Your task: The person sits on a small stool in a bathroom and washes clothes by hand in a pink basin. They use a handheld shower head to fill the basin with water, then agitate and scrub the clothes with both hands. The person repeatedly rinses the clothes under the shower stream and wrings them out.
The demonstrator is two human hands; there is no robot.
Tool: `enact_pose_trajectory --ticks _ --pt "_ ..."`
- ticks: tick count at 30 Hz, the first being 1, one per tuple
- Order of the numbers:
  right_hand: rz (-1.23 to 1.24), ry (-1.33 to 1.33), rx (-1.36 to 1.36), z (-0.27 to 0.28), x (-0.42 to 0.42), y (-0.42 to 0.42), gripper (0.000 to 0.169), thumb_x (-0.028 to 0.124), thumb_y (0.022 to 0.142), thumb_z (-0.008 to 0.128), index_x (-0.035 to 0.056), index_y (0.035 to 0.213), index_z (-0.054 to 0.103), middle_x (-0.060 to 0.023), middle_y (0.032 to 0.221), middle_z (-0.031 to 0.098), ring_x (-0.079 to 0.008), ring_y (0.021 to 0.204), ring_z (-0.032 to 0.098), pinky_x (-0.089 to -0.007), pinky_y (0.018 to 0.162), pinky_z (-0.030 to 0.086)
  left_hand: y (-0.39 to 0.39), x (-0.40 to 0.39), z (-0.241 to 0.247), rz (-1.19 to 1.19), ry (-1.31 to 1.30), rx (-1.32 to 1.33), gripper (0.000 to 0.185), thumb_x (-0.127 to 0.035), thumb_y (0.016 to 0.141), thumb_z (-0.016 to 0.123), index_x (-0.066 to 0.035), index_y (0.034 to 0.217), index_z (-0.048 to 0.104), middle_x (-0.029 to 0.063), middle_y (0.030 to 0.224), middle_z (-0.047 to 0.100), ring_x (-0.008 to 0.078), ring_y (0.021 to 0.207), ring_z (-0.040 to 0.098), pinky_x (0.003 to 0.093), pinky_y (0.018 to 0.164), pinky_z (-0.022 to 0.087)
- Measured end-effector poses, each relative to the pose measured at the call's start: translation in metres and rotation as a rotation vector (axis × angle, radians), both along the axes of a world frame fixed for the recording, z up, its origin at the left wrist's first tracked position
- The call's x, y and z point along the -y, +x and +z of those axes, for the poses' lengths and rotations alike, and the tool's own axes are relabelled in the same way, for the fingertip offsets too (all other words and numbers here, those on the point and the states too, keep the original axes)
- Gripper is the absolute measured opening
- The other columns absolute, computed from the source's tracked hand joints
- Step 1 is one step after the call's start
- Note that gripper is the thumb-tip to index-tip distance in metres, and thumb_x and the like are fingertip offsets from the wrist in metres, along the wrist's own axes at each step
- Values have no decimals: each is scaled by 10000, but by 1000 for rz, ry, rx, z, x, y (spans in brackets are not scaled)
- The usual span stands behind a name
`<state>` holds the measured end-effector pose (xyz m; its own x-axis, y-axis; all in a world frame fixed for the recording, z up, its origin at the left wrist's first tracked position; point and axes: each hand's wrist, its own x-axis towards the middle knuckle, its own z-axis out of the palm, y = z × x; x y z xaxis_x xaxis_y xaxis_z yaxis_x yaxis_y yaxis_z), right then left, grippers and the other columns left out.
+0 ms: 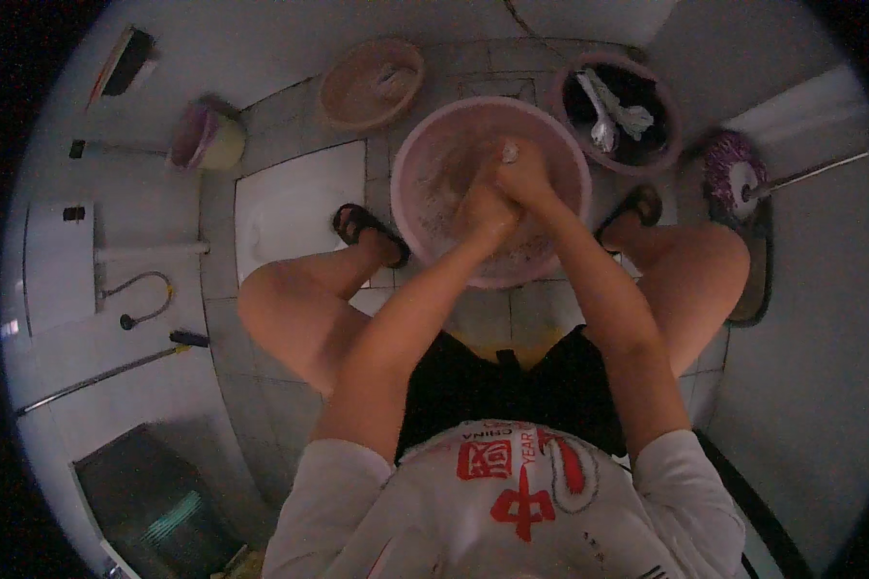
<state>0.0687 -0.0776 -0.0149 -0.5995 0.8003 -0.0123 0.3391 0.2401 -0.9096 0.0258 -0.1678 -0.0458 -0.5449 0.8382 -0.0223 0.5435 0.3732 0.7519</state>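
A large pink plastic basin (403, 210) stands on the tiled floor between my feet, with cloudy, sudsy liquid in it. Both of my hands are together over its inside, one against the other. My left hand (489, 208) lies lower and nearer to me, its fingers partly hidden and dim. Just beyond it, my right hand (527, 172) is curled, and a small whitish piece (509, 152), perhaps cloth, shows at its fingers. The dim light leaves unclear what else lies between the hands.
Beyond the basin are a shallow orange basin (326, 101) and a pink tub (672, 145) with dark contents and pale items on top. A white floor fixture (297, 203) lies left. A bin (224, 141) stands by the left wall, a purple mop head (731, 170) at right.
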Motion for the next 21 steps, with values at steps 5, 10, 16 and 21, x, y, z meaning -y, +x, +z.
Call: enact_pose_trajectory --ticks 5,10,16,21 --pt "-227 86 -62 4 21 -9 130 106 649 636 36 732 565 -114 695 583 -201 665 570 -347 611 453 -6 6 44 154 254 546 439 -158 724 604 -20 1129 502 189 1048 572 312 974 552 388 794 433" --pt "-11 76 -93 19 9 -22 320 197 687 686 32 931 560 -121 897 586 -219 864 566 -336 744 450 -54 11 45 -43 105 220 471 -51 656 659 -17 1101 511 172 1115 538 293 1033 520 362 828 423" --pt "317 217 -154 82 4 -17 533 250 765 637 10 1184 411 -159 1156 476 -271 1056 507 -346 839 457 -164 14 70 -457 80 -262 501 -134 643 690 -56 1112 531 141 1105 555 308 1017 534 372 860 430" --pt "252 -413 -123 85 -52 46 407 199 808 603 55 1159 456 -93 1050 545 -216 986 533 -353 835 441 -268 -23 56 -141 305 -738 582 -449 668 668 -111 1122 534 114 1104 570 343 1017 520 401 880 416"
